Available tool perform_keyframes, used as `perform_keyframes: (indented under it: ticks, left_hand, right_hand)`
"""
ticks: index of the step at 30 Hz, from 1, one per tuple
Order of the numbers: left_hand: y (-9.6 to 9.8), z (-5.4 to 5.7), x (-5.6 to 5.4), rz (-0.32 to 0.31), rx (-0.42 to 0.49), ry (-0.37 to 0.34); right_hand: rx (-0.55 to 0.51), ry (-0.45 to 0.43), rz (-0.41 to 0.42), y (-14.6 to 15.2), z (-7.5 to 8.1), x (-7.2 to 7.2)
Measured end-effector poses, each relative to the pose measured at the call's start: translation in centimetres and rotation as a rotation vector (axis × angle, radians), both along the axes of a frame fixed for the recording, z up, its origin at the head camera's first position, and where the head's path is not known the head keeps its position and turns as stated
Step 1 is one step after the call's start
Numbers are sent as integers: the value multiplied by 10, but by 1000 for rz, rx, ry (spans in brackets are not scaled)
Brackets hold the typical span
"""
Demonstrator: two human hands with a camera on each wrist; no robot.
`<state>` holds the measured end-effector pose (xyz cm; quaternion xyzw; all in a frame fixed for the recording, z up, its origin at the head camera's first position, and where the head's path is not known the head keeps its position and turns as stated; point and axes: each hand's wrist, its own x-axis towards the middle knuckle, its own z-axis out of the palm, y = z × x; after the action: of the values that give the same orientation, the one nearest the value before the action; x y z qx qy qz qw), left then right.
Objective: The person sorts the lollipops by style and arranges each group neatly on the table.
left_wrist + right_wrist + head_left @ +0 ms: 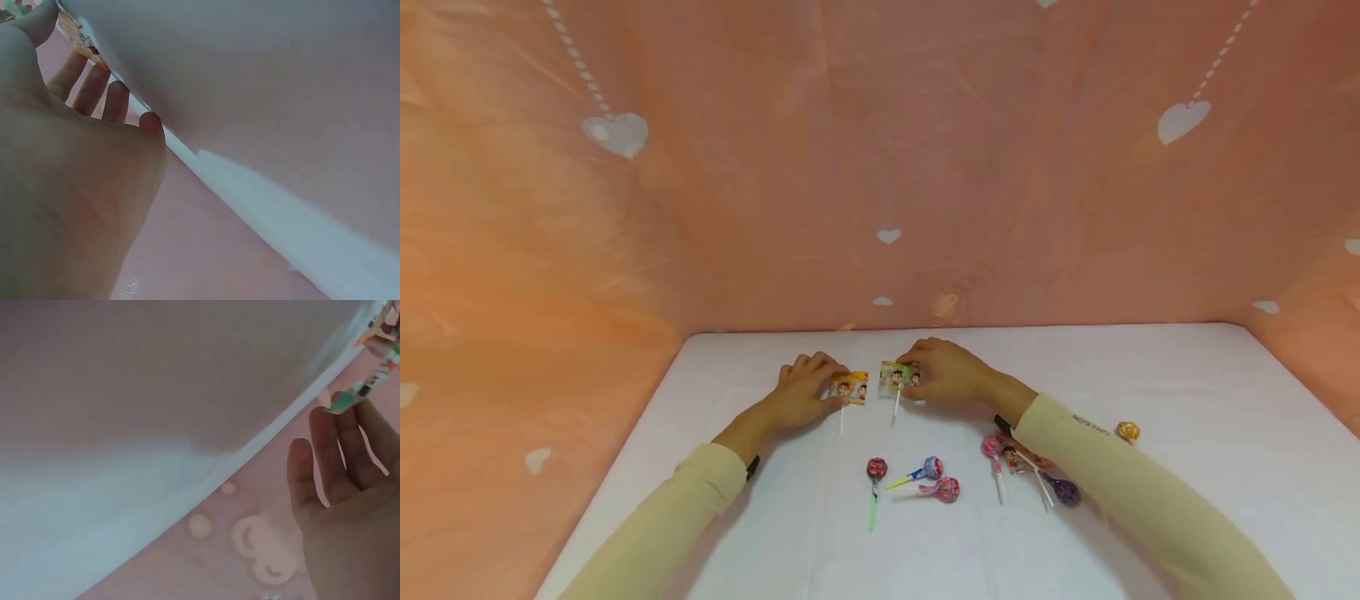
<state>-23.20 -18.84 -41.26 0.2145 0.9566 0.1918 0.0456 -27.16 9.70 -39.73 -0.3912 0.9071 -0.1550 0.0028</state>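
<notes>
Near the back of the white table, my left hand pinches the left edge of a flat lollipop in an orange-edged clear wrapper. Its white stick points toward me. Just right of it, my right hand pinches the right side of a similar lollipop in a green-edged wrapper, stick also toward me. A narrow gap separates the two wrappers. In the right wrist view the green wrapper lies against the fingertips. Only part of the orange wrapper shows in the left wrist view.
Nearer me lie a dark red lollipop with a green stick, a blue one and a pink one. Under the right forearm are several more, including a pink and a purple one. A yellow lollipop lies beyond that sleeve.
</notes>
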Motion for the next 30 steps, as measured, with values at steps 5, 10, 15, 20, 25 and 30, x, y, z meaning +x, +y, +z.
perform_keyframes:
  ticks: [5,10,15,20,25,30]
  left_hand:
    - [-3,1,1,1,14,-7]
    - [-8,-1,0,16,5,5]
    - [-8,0,0,26,37,-5]
    - [-5,0,1,34,29,-8]
    - [-4,0,2,34,14,-1]
    - [-4,0,1,27,12,1]
  right_hand:
    - [39,13,3,-10,-1,6]
    - [70,-16,-4,-18,-2,10]
    - [94,-19,12,-19,-3,11]
    - [107,-37,44,-16,-3,11]
    - [98,-47,41,-12,-4,12]
    - [80,-40,61,-11,-3,11]
